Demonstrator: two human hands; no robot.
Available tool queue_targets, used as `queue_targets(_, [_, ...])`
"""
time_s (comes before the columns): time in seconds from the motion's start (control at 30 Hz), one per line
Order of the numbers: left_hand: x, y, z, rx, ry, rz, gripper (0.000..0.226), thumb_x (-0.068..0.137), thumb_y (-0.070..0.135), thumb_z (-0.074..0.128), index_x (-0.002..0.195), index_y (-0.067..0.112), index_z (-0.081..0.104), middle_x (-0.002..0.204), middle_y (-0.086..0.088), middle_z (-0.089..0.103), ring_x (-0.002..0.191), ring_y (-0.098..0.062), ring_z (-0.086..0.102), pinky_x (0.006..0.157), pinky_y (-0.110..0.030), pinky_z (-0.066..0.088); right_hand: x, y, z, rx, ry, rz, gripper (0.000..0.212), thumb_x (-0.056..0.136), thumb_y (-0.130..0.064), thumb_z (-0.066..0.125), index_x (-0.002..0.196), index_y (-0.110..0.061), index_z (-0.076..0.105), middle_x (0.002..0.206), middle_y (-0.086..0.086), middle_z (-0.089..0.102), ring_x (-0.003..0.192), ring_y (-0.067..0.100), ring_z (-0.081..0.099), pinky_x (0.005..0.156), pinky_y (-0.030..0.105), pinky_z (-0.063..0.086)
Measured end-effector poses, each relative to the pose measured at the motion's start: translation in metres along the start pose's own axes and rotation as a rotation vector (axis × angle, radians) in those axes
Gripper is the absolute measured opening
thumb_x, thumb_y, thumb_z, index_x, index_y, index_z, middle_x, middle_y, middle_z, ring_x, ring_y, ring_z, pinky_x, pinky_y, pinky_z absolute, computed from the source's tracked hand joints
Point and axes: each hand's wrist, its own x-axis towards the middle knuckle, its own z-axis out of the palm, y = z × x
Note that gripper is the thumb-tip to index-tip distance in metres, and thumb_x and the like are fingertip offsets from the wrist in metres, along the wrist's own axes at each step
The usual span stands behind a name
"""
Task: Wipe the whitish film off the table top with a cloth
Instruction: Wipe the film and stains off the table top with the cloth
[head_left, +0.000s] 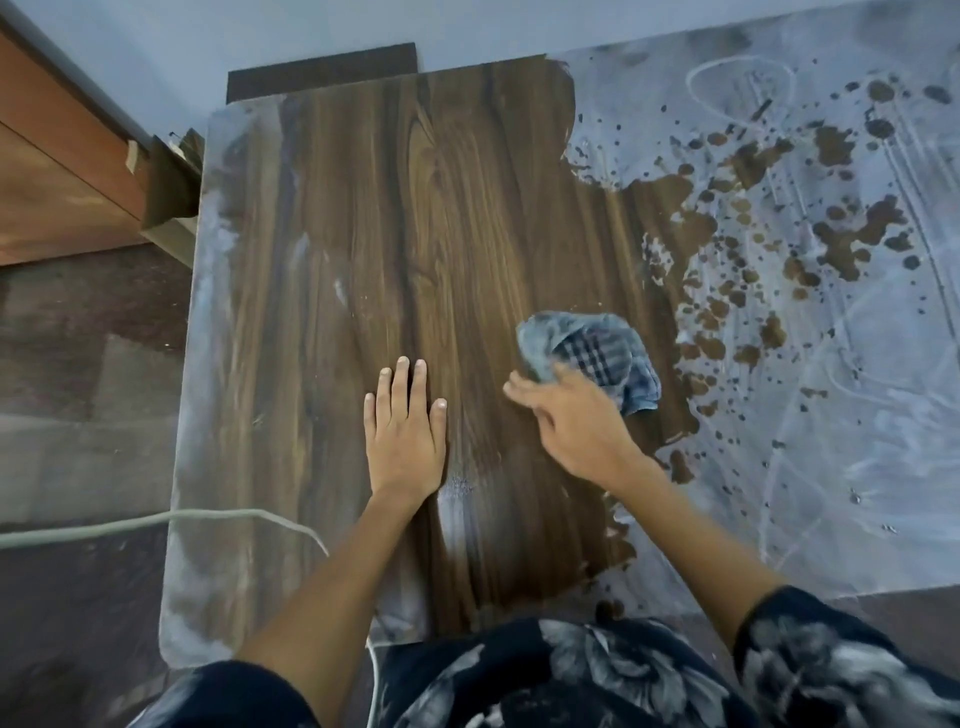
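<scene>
The right hand (571, 415) presses on the near edge of a bunched blue checked cloth (592, 353), fingers curled over its folds, on the bare wood-grain part of the worktop (395, 218). From this hand the whitish film (810, 395) lies to the right and beyond, a broad blotched field starting just past the cloth, so the coming stroke probably runs rightward. The left hand (405, 426) lies flat, fingers straight, holding nothing, on cleaned wood and farther from that film; a thinner band remains along the left edge.
</scene>
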Motion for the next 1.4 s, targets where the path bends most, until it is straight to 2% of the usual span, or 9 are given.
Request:
queue_targets(0.1, [-0.01, -0.001, 0.0, 0.011, -0.005, -0.002, 0.059, 0.095, 0.042, 0.013, 0.146, 0.014, 0.025, 0.154, -0.007, 0.023, 0.142, -0.025, 0.018, 0.114, -0.044, 0.014, -0.046, -0.009, 0.013, 0.104, -0.084, -0.167, 0.053, 0.079, 0.009, 0.05, 0.121, -0.021, 0.06, 0.131, -0.008, 0.053, 0.13, 0.012, 0.042, 0.11, 0.036, 0.033])
queue_targets(0.2, [-0.013, 0.0, 0.002, 0.017, -0.021, -0.008, 0.06, 0.095, 0.043, 0.011, 0.146, 0.015, 0.023, 0.154, -0.005, 0.021, 0.143, -0.025, 0.016, 0.114, -0.044, 0.013, -0.056, 0.009, 0.002, 0.17, -0.009, -0.105, 0.058, 0.078, 0.013, 0.049, 0.124, -0.022, 0.056, 0.132, -0.013, 0.049, 0.122, 0.0, 0.047, 0.103, 0.027, 0.041])
queue_targets(0.33, [-0.017, 0.0, 0.002, 0.017, -0.022, -0.014, 0.06, 0.095, 0.043, 0.01, 0.147, 0.015, 0.022, 0.155, -0.005, 0.02, 0.143, -0.025, 0.015, 0.114, -0.045, 0.013, -0.019, 0.042, -0.022, -0.134, 0.252, 0.075, 0.046, 0.083, -0.023, 0.043, 0.129, -0.026, 0.051, 0.132, -0.004, 0.05, 0.117, 0.016, 0.049, 0.094, 0.04, 0.037])
queue_targets(0.5, [-0.022, -0.001, 0.003, 0.012, -0.013, -0.013, 0.06, 0.095, 0.043, 0.011, 0.147, 0.015, 0.022, 0.155, -0.005, 0.019, 0.143, -0.025, 0.015, 0.114, -0.045, 0.013, 0.015, 0.043, -0.017, -0.124, 0.251, 0.362, 0.062, 0.084, -0.037, 0.037, 0.144, -0.028, 0.027, 0.151, 0.009, 0.021, 0.134, 0.031, 0.018, 0.107, 0.045, 0.016])
queue_targets(0.67, [-0.025, 0.0, 0.004, 0.012, -0.013, -0.022, 0.06, 0.095, 0.044, 0.01, 0.147, 0.016, 0.022, 0.155, -0.004, 0.019, 0.143, -0.024, 0.015, 0.114, -0.044, 0.012, -0.018, -0.005, 0.012, -0.044, 0.132, 0.006, 0.048, 0.094, -0.031, 0.039, 0.141, -0.02, 0.035, 0.14, 0.001, 0.044, 0.129, 0.018, 0.037, 0.107, 0.045, 0.033])
queue_targets(0.8, [-0.025, -0.001, 0.004, 0.016, -0.018, -0.008, 0.06, 0.095, 0.044, 0.011, 0.146, 0.015, 0.023, 0.154, -0.006, 0.021, 0.142, -0.025, 0.017, 0.113, -0.045, 0.014, -0.082, -0.015, 0.033, -0.041, -0.115, -0.266, 0.04, 0.094, -0.033, 0.041, 0.134, -0.031, 0.043, 0.143, -0.01, 0.041, 0.134, 0.012, 0.033, 0.109, 0.033, 0.027])
queue_targets(0.97, [-0.029, -0.005, 0.003, 0.02, -0.041, 0.022, 0.06, 0.095, 0.043, 0.011, 0.147, 0.015, 0.021, 0.154, -0.007, 0.021, 0.142, -0.026, 0.016, 0.114, -0.044, 0.012, -0.071, 0.037, -0.002, -0.1, 0.041, -0.05, 0.042, 0.095, -0.047, 0.027, 0.132, -0.036, 0.044, 0.145, -0.012, 0.031, 0.137, 0.016, 0.026, 0.112, 0.045, 0.009])
queue_targets(1.1, [-0.043, -0.009, 0.002, 0.011, -0.063, 0.036, 0.061, 0.094, 0.044, 0.008, 0.147, 0.016, 0.019, 0.155, -0.006, 0.018, 0.143, -0.025, 0.013, 0.114, -0.042, 0.009, -0.018, 0.027, -0.003, 0.041, 0.241, 0.218, 0.035, 0.097, -0.023, 0.045, 0.131, -0.021, 0.051, 0.147, 0.002, 0.036, 0.138, 0.027, 0.026, 0.112, 0.044, 0.013])
queue_targets(1.4, [-0.078, -0.019, 0.001, 0.012, -0.099, 0.08, 0.063, 0.093, 0.045, 0.005, 0.148, 0.016, 0.017, 0.156, -0.006, 0.016, 0.144, -0.025, 0.01, 0.115, -0.043, 0.008, -0.136, -0.029, 0.066, 0.011, -0.138, -0.334, 0.036, 0.094, -0.031, 0.041, 0.127, -0.027, 0.055, 0.141, -0.009, 0.041, 0.136, 0.012, 0.029, 0.115, 0.034, 0.019])
